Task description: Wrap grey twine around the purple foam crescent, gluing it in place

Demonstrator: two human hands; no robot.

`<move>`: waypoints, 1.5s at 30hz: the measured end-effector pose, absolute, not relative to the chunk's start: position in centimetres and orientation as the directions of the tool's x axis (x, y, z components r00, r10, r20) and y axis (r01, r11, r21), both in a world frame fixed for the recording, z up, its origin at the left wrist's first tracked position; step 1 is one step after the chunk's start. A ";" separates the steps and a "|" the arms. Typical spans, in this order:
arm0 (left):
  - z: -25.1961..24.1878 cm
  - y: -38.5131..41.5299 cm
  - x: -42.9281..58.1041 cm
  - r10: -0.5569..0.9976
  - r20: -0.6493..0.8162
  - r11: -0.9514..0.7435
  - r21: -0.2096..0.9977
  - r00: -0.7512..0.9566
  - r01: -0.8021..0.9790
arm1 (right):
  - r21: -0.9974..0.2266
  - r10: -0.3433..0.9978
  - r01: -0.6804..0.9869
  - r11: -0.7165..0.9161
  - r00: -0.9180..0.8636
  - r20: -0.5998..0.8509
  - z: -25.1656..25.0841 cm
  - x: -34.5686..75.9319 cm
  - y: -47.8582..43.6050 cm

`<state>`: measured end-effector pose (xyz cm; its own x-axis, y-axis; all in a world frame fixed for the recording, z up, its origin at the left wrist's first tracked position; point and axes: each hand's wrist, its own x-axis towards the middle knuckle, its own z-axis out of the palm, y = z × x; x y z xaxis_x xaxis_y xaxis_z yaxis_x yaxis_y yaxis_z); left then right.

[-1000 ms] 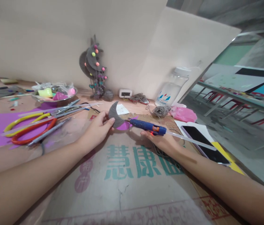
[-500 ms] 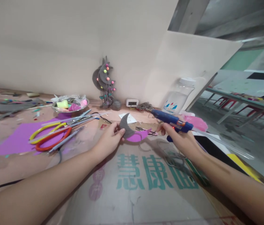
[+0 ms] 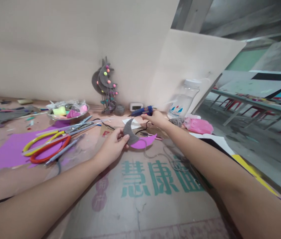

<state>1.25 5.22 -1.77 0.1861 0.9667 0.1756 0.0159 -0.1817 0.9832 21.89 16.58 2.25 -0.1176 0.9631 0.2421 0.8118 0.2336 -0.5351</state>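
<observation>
My left hand (image 3: 113, 143) pinches a crescent moon shape (image 3: 131, 133) by its left edge, above the cardboard. Grey yarn covers its left part, and the right part (image 3: 145, 142) is bare purple. A loose strand of grey yarn (image 3: 152, 155) trails from it across the cardboard (image 3: 105, 215). Over by the wall, my right hand (image 3: 157, 119) is closed at the rear of a blue hot glue gun (image 3: 140, 111), whose nozzle points left. The gun's handle is mostly hidden by the hand. A small white digital timer (image 3: 136, 106) stands just behind the gun.
Scissors with yellow and red handles (image 3: 48, 146) lie on purple sheets (image 3: 6, 149) at left. Behind them is a metal bowl (image 3: 68, 116) of craft pieces. A decorated moon ornament (image 3: 105, 83) stands by the wall. A water bottle (image 3: 184, 98) and pink bag (image 3: 199, 125) are at right.
My right hand has moved forward and left with the glue gun, from the right side to near the timer. My left hand still holds the crescent; the view has shifted slightly.
</observation>
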 end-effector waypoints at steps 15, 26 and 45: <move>-1.7 5.1 1.1 0.972 0.194 -0.201 0.979 0.135 0.042 | -0.527 0.946 0.799 0.288 -0.150 0.289 1.6 25.7 12.8; -1.4 5.0 1.0 0.974 0.219 -0.218 0.976 0.051 -0.015 | -0.949 0.909 0.315 -0.004 -0.394 -0.135 1.8 21.0 3.1; -2.0 5.3 1.0 0.943 0.262 -0.293 0.946 0.206 0.138 | -0.530 0.876 0.705 0.470 -0.302 0.375 0.9 23.2 5.5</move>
<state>0.97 5.28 -2.00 0.2062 0.9428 0.2621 0.1379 -0.2932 0.9461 23.23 5.49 0.92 -0.3022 0.8764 0.3749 0.7054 0.4701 -0.5304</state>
